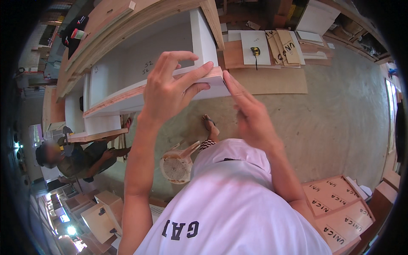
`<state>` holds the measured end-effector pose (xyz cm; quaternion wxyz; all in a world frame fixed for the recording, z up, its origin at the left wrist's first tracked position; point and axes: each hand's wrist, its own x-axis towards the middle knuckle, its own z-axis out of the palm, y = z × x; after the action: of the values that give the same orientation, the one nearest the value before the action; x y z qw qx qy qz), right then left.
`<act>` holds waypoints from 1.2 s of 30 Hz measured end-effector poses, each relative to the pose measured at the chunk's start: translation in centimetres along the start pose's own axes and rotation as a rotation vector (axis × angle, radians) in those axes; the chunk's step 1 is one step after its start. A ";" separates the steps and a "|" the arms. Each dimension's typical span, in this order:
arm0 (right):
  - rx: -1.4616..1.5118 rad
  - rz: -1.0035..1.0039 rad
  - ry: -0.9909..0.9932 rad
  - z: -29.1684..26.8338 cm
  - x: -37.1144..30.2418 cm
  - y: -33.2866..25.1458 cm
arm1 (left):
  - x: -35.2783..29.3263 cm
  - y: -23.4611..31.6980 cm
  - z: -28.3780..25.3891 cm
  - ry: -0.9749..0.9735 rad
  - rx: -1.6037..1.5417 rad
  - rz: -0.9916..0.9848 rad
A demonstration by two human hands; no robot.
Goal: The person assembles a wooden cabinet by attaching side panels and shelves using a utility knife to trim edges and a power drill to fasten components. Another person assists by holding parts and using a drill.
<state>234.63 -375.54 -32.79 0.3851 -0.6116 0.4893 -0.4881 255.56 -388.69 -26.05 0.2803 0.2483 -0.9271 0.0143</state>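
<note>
A white drawer [170, 44] with a bare plywood top edge juts out of a wooden cabinet frame [148, 16]. Near the right end of its front panel [170, 101], my left hand [168, 87] straddles the edge. The index finger lies along the plywood edge and the thumb presses the front face; the other fingers bend over the inside. My right hand [254, 117] is held with fingers stretched out, their tips at the panel's right corner. Its lower part is blurred, and whatever lies under its palm is hidden.
A yellow-black tape measure [255, 52] lies on a white board [249, 38] at the far right, beside stacked brown panels [287, 46]. A round-topped stool [176, 165] stands below. Another person [85, 159] works at left. Printed boxes [338, 208] fill the near right.
</note>
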 end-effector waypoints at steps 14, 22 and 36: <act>-0.119 -0.178 0.293 3.8 0.1 0.2 | 2.0 1.2 -0.7 -0.425 0.061 -0.293; -0.109 -0.154 0.232 3.9 -0.2 -0.2 | 2.4 1.3 -0.8 -0.553 0.010 -0.456; -0.118 -0.117 0.167 3.2 -0.3 -0.6 | 2.4 1.7 -1.3 -0.557 -0.004 -0.420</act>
<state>237.84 -375.14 -33.05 0.2771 -0.6178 0.5113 -0.5292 253.70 -388.05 -23.50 0.0140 0.4274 -0.8968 -0.1136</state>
